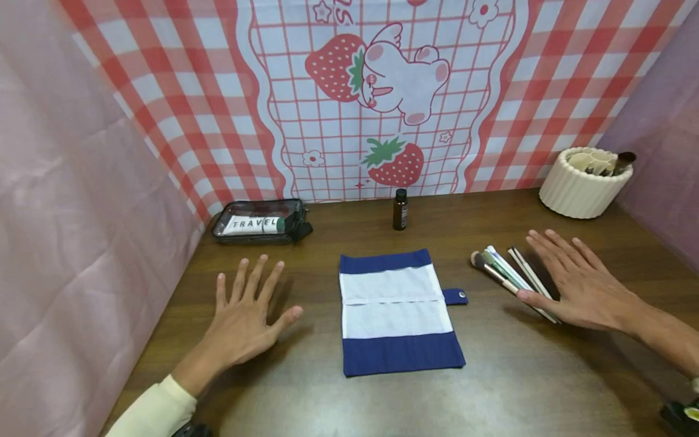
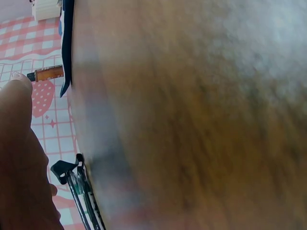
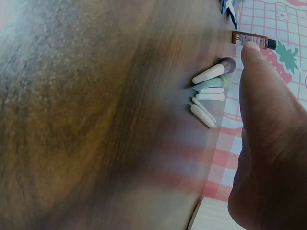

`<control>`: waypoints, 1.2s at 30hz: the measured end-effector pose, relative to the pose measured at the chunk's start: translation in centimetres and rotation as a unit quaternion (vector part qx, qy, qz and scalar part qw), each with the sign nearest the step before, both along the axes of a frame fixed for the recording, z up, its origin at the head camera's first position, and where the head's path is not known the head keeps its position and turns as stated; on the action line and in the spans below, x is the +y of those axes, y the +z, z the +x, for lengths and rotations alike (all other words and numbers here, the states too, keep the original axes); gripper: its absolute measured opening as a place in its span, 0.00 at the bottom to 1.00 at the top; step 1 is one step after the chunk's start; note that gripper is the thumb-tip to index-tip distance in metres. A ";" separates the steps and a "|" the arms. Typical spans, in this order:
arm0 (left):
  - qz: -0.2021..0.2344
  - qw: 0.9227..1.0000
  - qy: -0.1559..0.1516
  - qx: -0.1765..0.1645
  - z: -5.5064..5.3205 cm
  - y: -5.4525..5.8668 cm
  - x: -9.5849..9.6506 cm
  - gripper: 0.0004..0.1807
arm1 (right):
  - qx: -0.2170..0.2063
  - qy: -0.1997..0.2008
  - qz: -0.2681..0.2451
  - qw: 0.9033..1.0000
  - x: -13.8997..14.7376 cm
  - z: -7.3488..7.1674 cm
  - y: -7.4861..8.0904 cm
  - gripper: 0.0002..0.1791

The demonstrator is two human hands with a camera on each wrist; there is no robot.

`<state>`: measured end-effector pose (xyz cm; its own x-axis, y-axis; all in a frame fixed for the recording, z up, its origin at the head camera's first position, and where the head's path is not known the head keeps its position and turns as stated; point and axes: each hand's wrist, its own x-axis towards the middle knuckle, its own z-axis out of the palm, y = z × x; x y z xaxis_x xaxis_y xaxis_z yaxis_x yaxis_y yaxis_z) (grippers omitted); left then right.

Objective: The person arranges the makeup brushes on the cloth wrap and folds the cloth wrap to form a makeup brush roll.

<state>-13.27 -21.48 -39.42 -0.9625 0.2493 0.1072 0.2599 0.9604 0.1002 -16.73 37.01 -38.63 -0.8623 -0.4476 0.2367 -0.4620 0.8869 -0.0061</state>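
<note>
Head view: we see one cloth case (image 1: pixel 390 285) lying unfolded on the table (image 1: pixel 262 394) between the hands, white panels in the middle, navy bands at top and bottom, navy tab with a metal snap sticking out right. Brushes (image 1: pixel 513 272) lie in a loose bundle right of it: pale and green handles, one dark fluffy head; we count at least five, but they overlap, so exact number unclear. Left hand (image 1: pixel 246 321) is open, fingers spread, holding nothing; nearest thing is the case, well apart. Right hand (image 1: pixel 587 294) is open too, fingers straight, grips nothing, thumb overlapping the brush handles from this angle. Also one dark bottle (image 1: pixel 401 213), one clear pouch (image 1: pixel 256 206) with TRAVEL lettering, one cream ribbed holder (image 1: pixel 576 188) with a dark-tipped brush inside.

Left wrist view: we get the thumb side of the left hand, nothing gripped; case edge, bottle and pouch show past it.

Right wrist view: brushes sit on the table with a gap to the right hand, whose thumb points toward the one bottle behind; other fingers mostly hidden.
</note>
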 end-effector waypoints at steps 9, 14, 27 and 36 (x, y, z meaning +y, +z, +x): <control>0.048 0.998 -0.024 0.017 -0.2 0.3 0.7 0.51 | 0.004 0.003 -0.023 1.000 -0.5 -0.1 0.9 0.56; 0.059 0.997 -0.037 0.022 -0.5 0.7 1.8 0.52 | 0.008 0.007 -0.029 1.000 -1.1 -0.7 1.7 0.57; 0.046 0.996 -0.072 0.034 -1.6 1.3 5.0 0.53 | 0.015 0.040 -0.027 0.999 -4.3 -2.4 3.0 0.58; 0.048 0.991 -0.118 0.029 -2.2 1.3 7.6 0.56 | 0.020 0.073 -0.019 0.997 -6.2 -2.7 2.7 0.59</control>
<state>-15.50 -13.84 -38.15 -0.8698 0.4535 0.1943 0.4848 0.8587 0.1662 -19.45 30.77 -35.94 -0.7787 -0.5569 0.2890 -0.5860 0.8101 -0.0179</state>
